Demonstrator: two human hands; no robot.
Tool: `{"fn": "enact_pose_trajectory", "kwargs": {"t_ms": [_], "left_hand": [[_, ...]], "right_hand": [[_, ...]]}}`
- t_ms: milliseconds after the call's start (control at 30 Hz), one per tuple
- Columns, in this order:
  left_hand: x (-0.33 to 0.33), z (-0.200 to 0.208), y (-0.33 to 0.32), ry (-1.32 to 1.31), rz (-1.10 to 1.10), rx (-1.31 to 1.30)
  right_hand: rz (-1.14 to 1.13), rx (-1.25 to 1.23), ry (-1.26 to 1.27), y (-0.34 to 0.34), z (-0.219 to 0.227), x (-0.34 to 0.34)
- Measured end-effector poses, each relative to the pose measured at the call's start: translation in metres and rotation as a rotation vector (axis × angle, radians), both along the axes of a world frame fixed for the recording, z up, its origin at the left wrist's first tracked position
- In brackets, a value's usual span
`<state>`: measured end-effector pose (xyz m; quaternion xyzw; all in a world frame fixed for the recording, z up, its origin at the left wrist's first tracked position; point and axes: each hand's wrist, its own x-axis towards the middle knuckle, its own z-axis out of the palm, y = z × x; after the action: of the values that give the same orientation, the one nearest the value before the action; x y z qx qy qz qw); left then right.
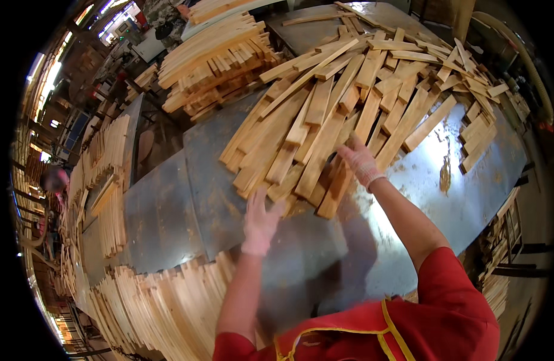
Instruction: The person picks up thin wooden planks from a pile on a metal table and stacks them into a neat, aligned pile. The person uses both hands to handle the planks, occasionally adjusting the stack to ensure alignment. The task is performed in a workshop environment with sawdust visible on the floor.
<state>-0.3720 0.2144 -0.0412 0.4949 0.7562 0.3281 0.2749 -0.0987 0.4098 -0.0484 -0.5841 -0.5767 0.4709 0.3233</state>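
A loose heap of wooden slats (pixel 330 123) lies fanned out across a grey metal table (pixel 159 204). At the near left end of the heap is my left hand (pixel 262 221), in a pale glove, its fingers spread against or just beside the slat ends. My right hand (pixel 359 162), gloved too, reaches in on the right side of the heap. Its fingers are apart, close to the upper part of a short dark-edged slat (pixel 336 195) that points toward me. Neither hand is closed around a slat; whether the fingertips touch the wood is hard to tell.
Neatly stacked slats (pixel 214 63) stand beyond the table at the far left. A row of slats (pixel 162 301) lies along the near left edge, and more slats (pixel 111 156) line the left side. A person (pixel 55 180) is at the far left. At right stands a rack (pixel 511 231).
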Motion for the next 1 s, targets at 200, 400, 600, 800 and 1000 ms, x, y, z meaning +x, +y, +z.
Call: {"fn": "enact_pose_trajectory", "kwargs": {"t_ms": [200, 400, 600, 800, 1000], "left_hand": [[-0.013, -0.004, 0.214, -0.492, -0.138, -0.086], [0.018, -0.011, 0.269, -0.602, -0.199, -0.212], [0.139, -0.023, 0.15, -0.694, -0.014, -0.174], [0.219, -0.043, -0.096, -1.016, 0.114, -0.305], [0.167, -0.045, -0.258, -0.806, -0.051, -0.521]], "right_hand": [[-0.256, -0.049, -0.078, 0.105, 0.017, -0.032], [-0.45, -0.031, -0.008, 0.121, -0.012, -0.065], [-0.256, 0.082, 0.006, 0.049, -0.027, 0.009], [0.284, 0.019, -0.3, -0.15, -0.011, 0.095], [0.142, -0.294, -0.044, -0.303, -0.037, 0.134]]}}
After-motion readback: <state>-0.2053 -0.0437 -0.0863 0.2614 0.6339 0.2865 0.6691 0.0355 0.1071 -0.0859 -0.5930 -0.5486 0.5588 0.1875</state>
